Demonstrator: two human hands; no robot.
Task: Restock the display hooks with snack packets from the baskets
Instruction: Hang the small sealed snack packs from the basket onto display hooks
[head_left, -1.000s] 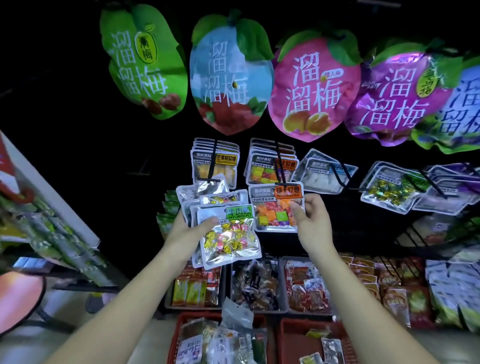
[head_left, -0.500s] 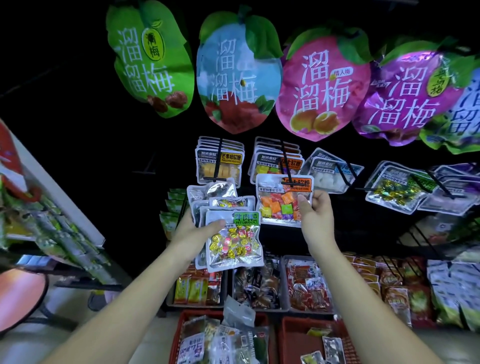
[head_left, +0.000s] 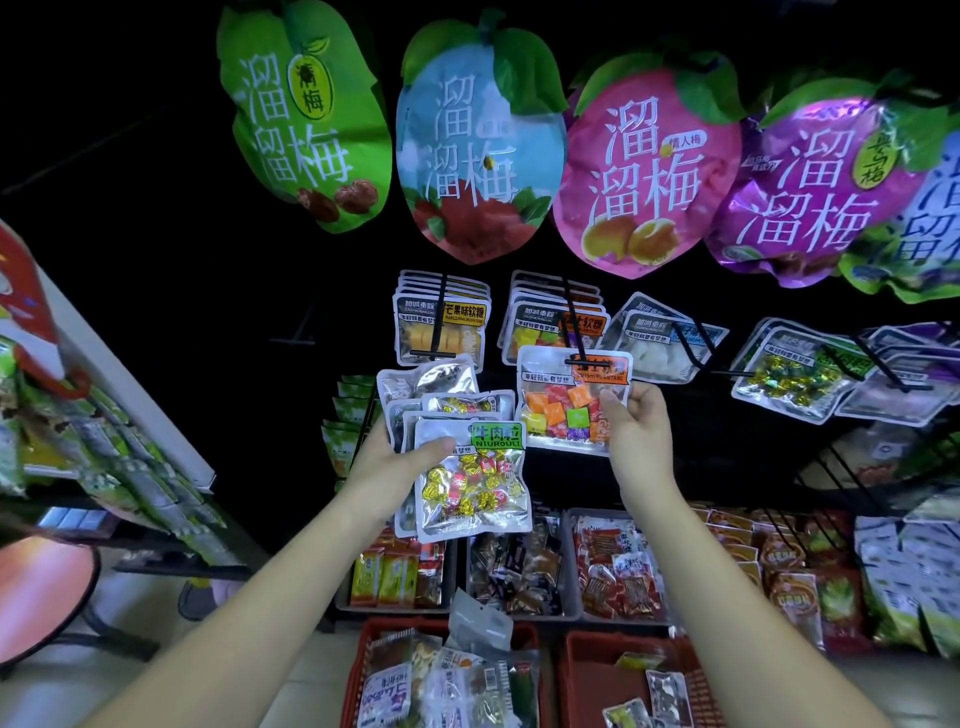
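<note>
The right hand (head_left: 640, 432) pinches the right edge of a packet of coloured square candies (head_left: 563, 402) whose top sits at the tip of a black display hook (head_left: 571, 312), while the left hand (head_left: 395, 460) grips a fanned stack of silver packets (head_left: 470, 486) above 2 red baskets (head_left: 572, 673).

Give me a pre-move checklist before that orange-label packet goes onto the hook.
1. Right hand grip on the orange-label packet: ok, fingers pinch its right edge.
2. Packet matches the hung packets behind it: ok, same orange label and coloured cubes.
3. Packet's hang hole is threaded on the hook: cannot tell, the tip overlaps the label.
4. Left hand grip on the packet stack: ok, thumb lies across the front packet.
5. Supply in the left red basket: ok, packets lie in it.
</note>
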